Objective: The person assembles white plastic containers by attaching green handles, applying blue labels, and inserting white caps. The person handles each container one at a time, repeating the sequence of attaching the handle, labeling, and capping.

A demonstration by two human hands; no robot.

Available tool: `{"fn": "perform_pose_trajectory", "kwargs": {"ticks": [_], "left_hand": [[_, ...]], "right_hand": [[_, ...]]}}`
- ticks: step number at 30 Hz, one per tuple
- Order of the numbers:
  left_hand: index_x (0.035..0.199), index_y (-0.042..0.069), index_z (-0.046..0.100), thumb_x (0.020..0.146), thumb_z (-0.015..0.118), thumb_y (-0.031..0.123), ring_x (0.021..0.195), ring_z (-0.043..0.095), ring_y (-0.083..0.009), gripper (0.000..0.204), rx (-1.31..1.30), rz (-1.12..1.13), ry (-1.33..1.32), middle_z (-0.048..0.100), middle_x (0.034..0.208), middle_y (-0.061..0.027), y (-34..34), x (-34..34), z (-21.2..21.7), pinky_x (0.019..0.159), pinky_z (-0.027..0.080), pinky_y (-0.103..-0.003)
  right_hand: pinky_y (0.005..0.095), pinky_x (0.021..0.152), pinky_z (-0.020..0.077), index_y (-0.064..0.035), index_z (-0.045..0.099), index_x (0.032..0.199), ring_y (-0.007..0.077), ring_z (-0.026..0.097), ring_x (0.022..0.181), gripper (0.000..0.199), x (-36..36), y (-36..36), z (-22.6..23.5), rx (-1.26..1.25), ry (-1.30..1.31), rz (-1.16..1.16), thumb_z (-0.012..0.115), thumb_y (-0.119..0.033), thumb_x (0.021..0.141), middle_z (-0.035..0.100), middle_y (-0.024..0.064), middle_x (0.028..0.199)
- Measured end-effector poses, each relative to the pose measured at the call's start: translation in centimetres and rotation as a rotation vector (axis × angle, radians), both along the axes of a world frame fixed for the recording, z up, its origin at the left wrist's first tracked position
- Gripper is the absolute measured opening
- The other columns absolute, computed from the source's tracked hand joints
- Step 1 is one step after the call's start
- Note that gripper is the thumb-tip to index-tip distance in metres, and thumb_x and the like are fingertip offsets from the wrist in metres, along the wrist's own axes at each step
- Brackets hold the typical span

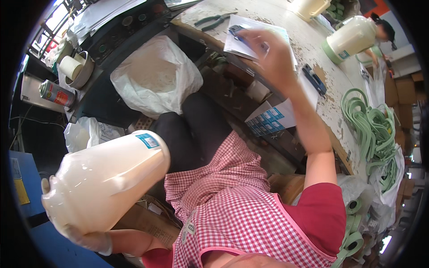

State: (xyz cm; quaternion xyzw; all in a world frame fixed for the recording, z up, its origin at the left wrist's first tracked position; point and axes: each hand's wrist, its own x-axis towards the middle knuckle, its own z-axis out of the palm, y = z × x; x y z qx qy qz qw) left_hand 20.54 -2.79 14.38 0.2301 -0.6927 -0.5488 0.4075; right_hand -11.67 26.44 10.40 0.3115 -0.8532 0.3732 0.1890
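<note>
At the lower left my left hand (85,240), in a pale glove, is closed on the far end of a cream plastic thermos shell (111,176). The shell lies tilted, its near end toward my lap, with a blue-and-white label (147,140) by that rim. Over the workbench my right hand (272,56) is blurred by motion, its fingers stretched out and apart. Close to its fingertips a small blue-and-black tool (235,30) rests on white paper sheets (257,27); whether they touch it is hard to see.
Green-handled pliers (215,20) and a dark blue tool (314,80) lie on the workbench (333,120). A label sheet (268,120) hangs at its edge. Nearby are a white sack (156,73), another cream shell (351,39), green straps (371,129) and a spray can (57,94).
</note>
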Motion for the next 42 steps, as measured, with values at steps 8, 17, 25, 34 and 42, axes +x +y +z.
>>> {"fn": "perform_pose_trajectory", "kwargs": {"ticks": [8,17,25,34,42], "left_hand": [[0.106,0.002,0.067,0.102,0.060,0.041,0.141,0.050,-0.0316,0.039,-0.442,-0.532,-0.429,0.055,0.151,-0.0215,-4.5,-7.6,-4.0,0.120,0.034,-0.045],[0.080,-0.010,0.071,0.099,0.069,0.030,0.075,0.070,-0.0248,0.044,-0.768,-0.465,-0.453,0.074,0.093,-0.0194,-5.6,-21.2,-8.5,0.071,0.051,-0.034],[0.097,0.004,0.082,0.094,0.063,0.048,0.096,0.074,-0.0419,0.047,-1.036,-0.486,-1.363,0.077,0.101,-0.0227,-5.4,-29.5,-18.6,0.086,0.058,-0.049],[0.099,0.003,0.081,0.099,0.057,0.047,0.097,0.074,-0.0419,0.051,-0.998,-0.457,-1.342,0.077,0.102,-0.0234,-3.8,-29.8,-19.1,0.088,0.057,-0.051],[0.099,0.003,0.081,0.100,0.055,0.047,0.097,0.074,-0.0420,0.052,-0.984,-0.416,-1.325,0.077,0.101,-0.0238,-3.3,-28.8,-19.5,0.087,0.057,-0.052]], "right_hand": [[0.0449,0.086,0.0582,-0.0030,0.072,0.114,0.0349,0.073,0.097,0.028,-22.0,12.2,-11.9,0.674,-0.026,-0.309,0.065,-0.022,0.094,0.075,0.0209,0.105],[0.0491,0.092,0.0563,-0.0038,0.070,0.114,0.0388,0.072,0.105,0.039,-27.0,7.8,-12.2,0.304,-0.110,-0.600,0.064,-0.038,0.097,0.075,0.0229,0.111],[0.0443,0.084,0.0561,-0.0072,0.074,0.113,0.0347,0.074,0.094,0.053,-24.8,12.7,-10.7,0.156,-0.517,-0.400,0.060,-0.056,0.099,0.077,0.0179,0.100],[0.0485,0.074,0.0557,-0.0096,0.064,0.103,0.0343,0.074,0.086,0.031,-22.3,12.8,-12.8,0.434,-0.087,-0.781,0.062,-0.040,0.101,0.076,0.0125,0.092],[0.0516,0.076,0.0566,-0.0088,0.063,0.103,0.0372,0.074,0.090,0.028,-21.6,13.7,-13.2,0.455,-0.075,-0.670,0.061,-0.037,0.101,0.077,0.0154,0.096]]}}
